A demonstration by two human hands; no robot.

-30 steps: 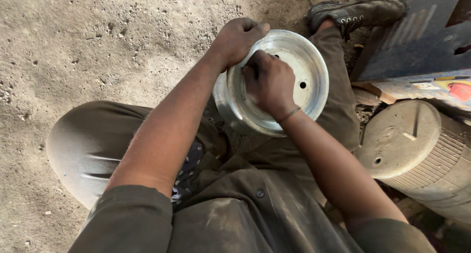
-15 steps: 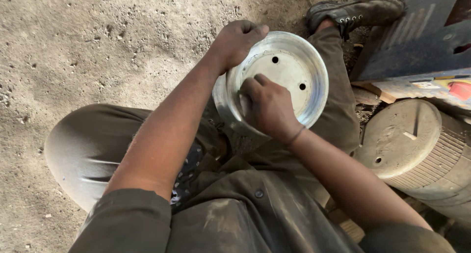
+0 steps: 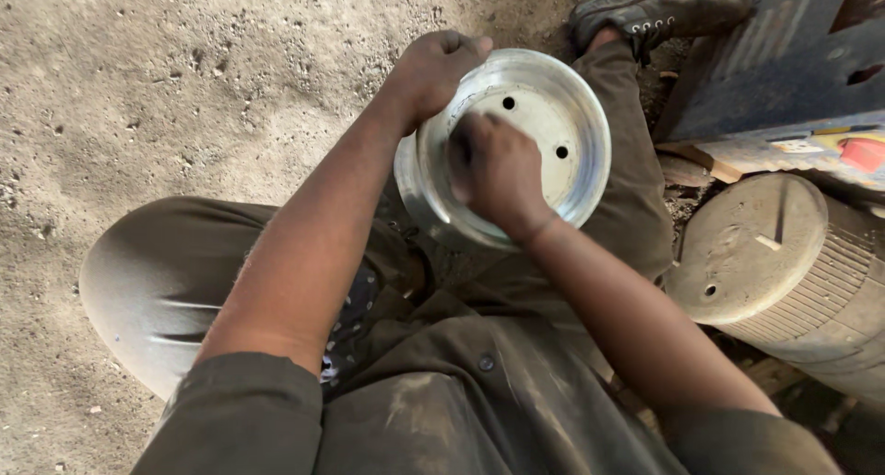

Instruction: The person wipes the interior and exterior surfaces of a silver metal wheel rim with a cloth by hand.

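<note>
Over the lap, left hand (image 3: 433, 74) fingers grip the metal dish (image 3: 539, 116), hollow upward, right hand (image 3: 498, 171) clenched inside

The round dish (image 3: 562, 116) is shiny smooth metal, the trousers (image 3: 157, 272) dusty matt cloth, the ground (image 3: 184, 88) rough grit.

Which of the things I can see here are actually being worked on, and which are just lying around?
In use:
- round metal dish with holes in its base
- left hand gripping its rim
- right hand pressed inside it

Lying about:
- dusty ribbed drum on its side
- dark panel beyond it
- red and yellow piece
- dirt floor
</note>
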